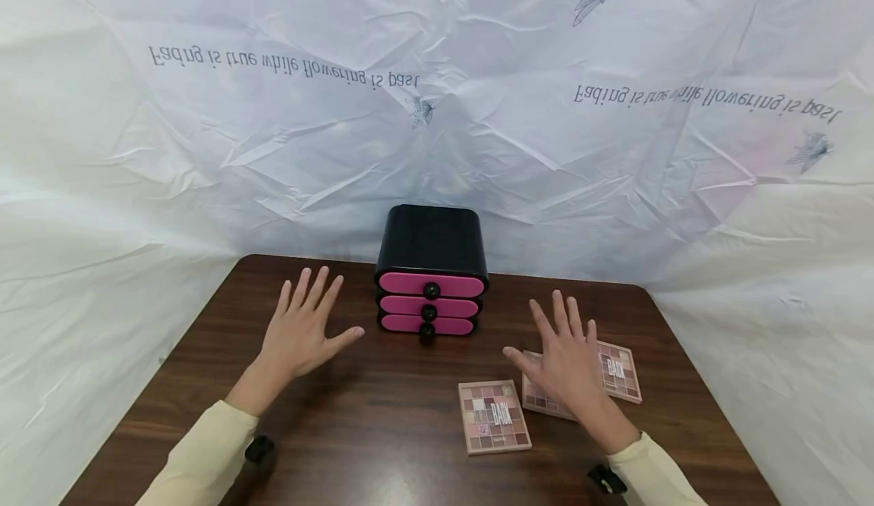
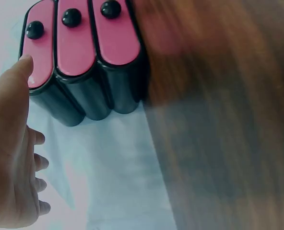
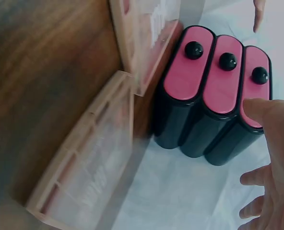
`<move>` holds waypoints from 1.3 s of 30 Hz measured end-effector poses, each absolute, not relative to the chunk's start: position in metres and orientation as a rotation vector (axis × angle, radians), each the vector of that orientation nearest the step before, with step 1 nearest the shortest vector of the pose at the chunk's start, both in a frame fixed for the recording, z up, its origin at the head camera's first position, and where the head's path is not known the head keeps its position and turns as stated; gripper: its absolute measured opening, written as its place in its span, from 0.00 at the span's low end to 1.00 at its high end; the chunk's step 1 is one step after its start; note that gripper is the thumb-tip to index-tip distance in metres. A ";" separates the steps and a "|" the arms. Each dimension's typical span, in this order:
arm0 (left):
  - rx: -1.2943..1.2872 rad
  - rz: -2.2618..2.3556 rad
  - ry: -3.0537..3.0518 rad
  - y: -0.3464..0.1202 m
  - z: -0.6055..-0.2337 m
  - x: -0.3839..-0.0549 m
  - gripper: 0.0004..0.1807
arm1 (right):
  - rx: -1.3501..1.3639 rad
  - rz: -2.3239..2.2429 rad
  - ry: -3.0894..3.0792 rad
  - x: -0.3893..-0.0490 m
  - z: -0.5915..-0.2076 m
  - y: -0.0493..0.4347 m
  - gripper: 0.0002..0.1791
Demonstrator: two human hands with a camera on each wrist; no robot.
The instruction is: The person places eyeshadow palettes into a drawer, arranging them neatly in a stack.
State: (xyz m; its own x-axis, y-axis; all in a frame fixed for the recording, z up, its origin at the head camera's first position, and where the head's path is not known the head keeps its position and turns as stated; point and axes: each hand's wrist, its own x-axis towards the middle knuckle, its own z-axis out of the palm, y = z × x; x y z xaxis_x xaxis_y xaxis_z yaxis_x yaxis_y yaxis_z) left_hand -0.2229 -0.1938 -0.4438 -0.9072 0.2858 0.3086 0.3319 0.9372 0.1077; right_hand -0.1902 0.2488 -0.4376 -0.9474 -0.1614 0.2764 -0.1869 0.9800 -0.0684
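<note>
A small black drawer box (image 1: 433,242) with three pink drawer fronts (image 2: 75,43) and round black knobs stands toward the back of the table. To its left, my left hand (image 1: 300,333) is held with fingers spread, holding nothing. On the right, my right hand (image 1: 565,358) also has its fingers spread and holds nothing. It hides part of one eyeshadow palette (image 1: 542,400) lying below it. A second palette (image 1: 617,371) lies to the right of that hand. A third palette (image 1: 495,418) lies to its left, nearer the front.
The brown wooden table (image 1: 369,430) carries the box and palettes. Behind it and at both sides hangs a white printed sheet (image 1: 307,142), close to the table's back edge. Black bands (image 1: 259,449) sit at both wrists.
</note>
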 end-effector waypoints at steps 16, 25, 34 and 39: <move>-0.701 -0.197 -2.734 -0.175 -0.400 -0.251 0.52 | 0.324 0.211 -2.848 -0.187 -0.409 0.218 0.53; -0.882 -0.278 -2.686 -0.169 -0.390 -0.267 0.49 | 0.358 0.290 -2.808 -0.190 -0.402 0.192 0.49; -0.965 -0.496 -2.695 -0.164 -0.383 -0.283 0.42 | 0.400 0.392 -2.710 -0.197 -0.399 0.170 0.44; -1.001 -0.610 -2.696 -0.164 -0.384 -0.291 0.39 | 0.420 0.451 -2.670 -0.203 -0.400 0.159 0.41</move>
